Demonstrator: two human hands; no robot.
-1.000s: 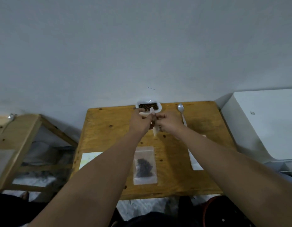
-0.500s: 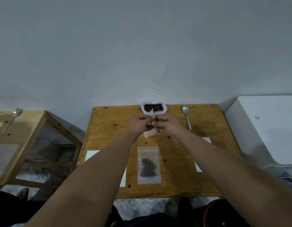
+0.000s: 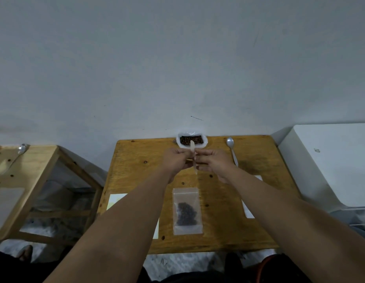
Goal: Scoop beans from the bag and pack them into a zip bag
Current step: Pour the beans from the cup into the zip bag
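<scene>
Closest to me is dark stuff along the bottom edge, too dim to make out. My forearms run up from there and cover a good chunk of the table [image 3: 136, 160]. Between them a filled bag [image 3: 187, 211] lies flat near the front edge, its beans clumped in the lower half. A paper [image 3: 118, 201] sits left of it, half hidden under my left arm. Another paper [image 3: 249, 210] on the right is mostly under my right arm, so I only get slivers.

Further up, my left hand [image 3: 176, 160] and right hand [image 3: 213, 161] meet over the middle of the table, both pinching the zip bag [image 3: 192, 149] between them. It's edge-on to me, just a thin pale strip, so I honestly can't tell if the mouth is open or if anything's inside. My fingertips are mostly tucked out of sight.

The spoon [image 3: 231, 150] lies just right of my right hand, bowl toward the wall, with the handle end lost behind my wrist. At the back edge the bean bag [image 3: 204, 142] stands open with beans showing, and the zip bag's tip overlaps it.

A white box [image 3: 330, 160] is cut off on the right. A side table [image 3: 34, 170] is cut off on the left, with a blurry second spoon [image 3: 22, 149] on it.
</scene>
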